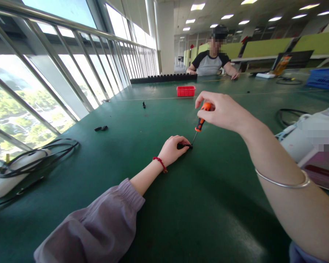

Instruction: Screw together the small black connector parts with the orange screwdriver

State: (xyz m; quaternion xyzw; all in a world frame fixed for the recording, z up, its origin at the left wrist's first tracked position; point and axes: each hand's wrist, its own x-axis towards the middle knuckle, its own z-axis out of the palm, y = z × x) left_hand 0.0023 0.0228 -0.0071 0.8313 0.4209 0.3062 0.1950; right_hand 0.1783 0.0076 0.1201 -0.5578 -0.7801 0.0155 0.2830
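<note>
- Person's left hand [174, 150]: fingers pinching the black part [191, 147] low over the table [131, 142], well in from its left edge.
- Right hand [222, 111]: fingers closed around the screwdriver [199, 124], tilted, tip at the part.
- Red bin [185, 92]: towards the far edge.

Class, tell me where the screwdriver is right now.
In the head view, the screwdriver is right of centre, in the right hand, its shaft reaching down to the black part held by the left hand.

Partly hidden from us
The left grip [173, 150] covers some of the black part [182, 146]; we can't resolve the screwdriver tip [192, 143]. The blue basket [324, 78] runs off right.
</note>
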